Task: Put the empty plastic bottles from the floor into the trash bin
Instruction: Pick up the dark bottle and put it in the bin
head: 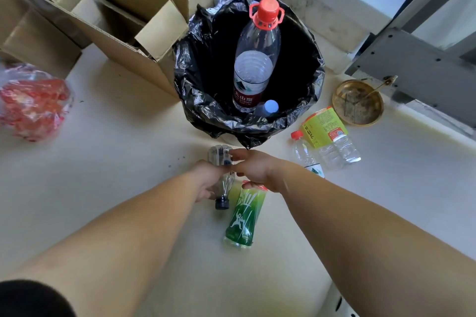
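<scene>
A trash bin point(201, 90) lined with a black bag stands at the centre. Inside it a large clear bottle with a red cap point(255, 64) stands upright, with a small bottle with a pale blue cap point(268, 108) beside it. My left hand point(206, 180) is closed around a clear bottle with a dark cap point(222, 162), just in front of the bin. My right hand point(253, 167) touches the same bottle with fingers spread. A green-labelled bottle point(242, 216) lies on the floor under my hands. To the right lie a clear red-capped bottle point(305, 154) and a yellow-green labelled bottle point(332, 136).
Open cardboard boxes point(108, 13) crowd the left side of the bin. A clear bag with red contents point(33, 103) lies at the far left. A brass dish point(358, 103) sits on the floor right of the bin, below a grey metal frame point(412, 64).
</scene>
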